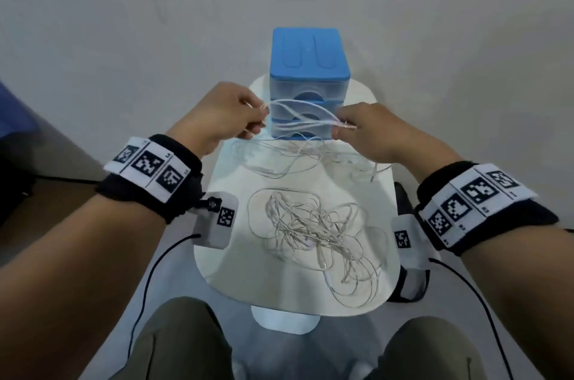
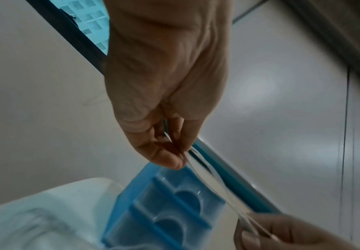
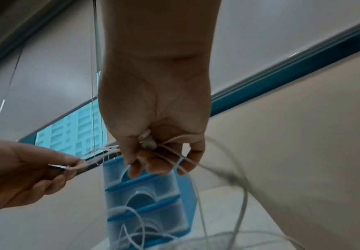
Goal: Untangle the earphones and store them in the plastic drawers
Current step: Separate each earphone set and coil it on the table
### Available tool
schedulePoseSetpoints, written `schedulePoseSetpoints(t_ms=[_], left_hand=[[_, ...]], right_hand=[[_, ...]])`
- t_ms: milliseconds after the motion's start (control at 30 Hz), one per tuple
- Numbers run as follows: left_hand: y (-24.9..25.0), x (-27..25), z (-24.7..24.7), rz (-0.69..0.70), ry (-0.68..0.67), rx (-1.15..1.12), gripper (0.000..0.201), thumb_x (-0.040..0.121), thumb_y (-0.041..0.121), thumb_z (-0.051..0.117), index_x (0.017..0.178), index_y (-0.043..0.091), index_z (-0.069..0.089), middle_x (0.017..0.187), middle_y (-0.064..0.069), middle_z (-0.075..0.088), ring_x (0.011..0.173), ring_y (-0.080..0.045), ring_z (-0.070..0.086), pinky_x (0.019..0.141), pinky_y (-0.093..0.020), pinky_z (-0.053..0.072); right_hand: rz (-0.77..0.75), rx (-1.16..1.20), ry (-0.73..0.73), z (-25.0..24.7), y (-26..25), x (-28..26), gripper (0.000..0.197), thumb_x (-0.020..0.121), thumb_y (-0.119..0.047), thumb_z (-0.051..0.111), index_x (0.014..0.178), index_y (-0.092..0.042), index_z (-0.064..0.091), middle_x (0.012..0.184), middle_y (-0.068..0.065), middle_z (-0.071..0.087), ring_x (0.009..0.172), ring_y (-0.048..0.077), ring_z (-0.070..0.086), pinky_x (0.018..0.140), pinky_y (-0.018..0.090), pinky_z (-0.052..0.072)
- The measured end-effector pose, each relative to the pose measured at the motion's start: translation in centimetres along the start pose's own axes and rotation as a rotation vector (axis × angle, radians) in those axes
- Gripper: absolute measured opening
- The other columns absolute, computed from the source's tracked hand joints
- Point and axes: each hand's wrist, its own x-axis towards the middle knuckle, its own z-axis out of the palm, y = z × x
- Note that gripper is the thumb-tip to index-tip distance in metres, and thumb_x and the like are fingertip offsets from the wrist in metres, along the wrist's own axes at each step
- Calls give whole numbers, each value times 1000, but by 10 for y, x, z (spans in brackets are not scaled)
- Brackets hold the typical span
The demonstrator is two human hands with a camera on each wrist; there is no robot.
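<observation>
Thin white earphone cords [image 1: 302, 115] stretch between my two hands, just in front of the blue plastic drawers [image 1: 309, 81]. My left hand [image 1: 248, 118] pinches one end of the strands [image 2: 198, 160]. My right hand [image 1: 343, 125] grips the other end [image 3: 170, 152], with loose cord hanging down to the table. A second tangle of white earphones [image 1: 316, 233] lies on the table nearer to me. All three drawers [image 3: 149, 203] look closed.
The small white table [image 1: 236, 274] stands on a white pedestal base between my knees. The drawer unit sits at its far end against a pale wall. Black cables run from my wrist cameras. A dark shoe [image 1: 410, 280] shows at the table's right.
</observation>
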Motion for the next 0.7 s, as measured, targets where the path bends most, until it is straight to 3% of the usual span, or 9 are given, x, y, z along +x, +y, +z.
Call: schedulePoseSetpoints(t_ms=[100,133,200,300,433,500,567,633,700], left_hand=[[-18,5,9,-80,-87,300,8,97,15,67,94,9,70,85,-7,77,61,-12,66,51,-20,50],[-23,6,11,-92,-112,370,7,96,15,67,94,10,71,85,-5,78,61,-12,66,48,-19,48],[-31,7,9,-92,-142,442,5,92,15,68,94,12,72,86,-5,77,61,-11,67,44,-16,46],[-30,3,2,-63,-150,461,3,94,17,70,96,16,72,85,-3,75,63,-10,68,51,-21,48],[-14,-15,-6,50,-130,387,5,97,24,69,101,22,71,86,1,76,67,-12,69,65,-32,52],[-9,-31,-7,108,-148,327,4,97,28,69,100,27,72,84,5,76,68,-10,70,68,-34,54],[-10,-51,-2,151,-199,295,5,96,30,70,100,32,73,87,6,75,77,-11,71,73,-34,57],[-18,-70,6,217,-271,329,12,95,29,72,107,33,73,97,8,74,93,-8,68,84,-30,55],[-25,-88,16,285,-354,394,25,94,27,73,118,33,70,115,12,67,108,-1,60,93,-18,46]], right_hand=[[68,-160,-13,25,7,12,9,98,-32,61,96,-24,58,101,2,61,95,28,57,85,40,45],[87,-204,-31,33,10,14,11,96,-31,62,105,-25,59,109,0,61,103,28,56,92,43,42],[106,-251,-71,43,12,14,28,94,-34,65,120,-28,58,118,-3,56,113,26,54,93,45,31],[112,-207,-106,41,10,9,47,91,-43,70,133,-32,52,126,-3,52,119,25,54,93,43,28],[63,-36,-106,22,7,-7,60,87,-51,74,139,-37,47,137,-3,48,126,25,51,110,53,36],[24,99,-8,14,4,-21,56,88,-50,73,138,-38,50,135,-4,49,125,20,51,107,44,40],[8,262,98,10,1,-41,46,90,-43,73,132,-36,55,128,-6,52,115,14,56,92,30,43],[5,337,192,13,-3,-62,28,91,-36,74,116,-32,63,113,-7,58,95,10,61,78,24,43],[28,373,225,21,-4,-80,11,90,-29,76,92,-27,65,89,-9,62,71,8,56,68,25,42]])
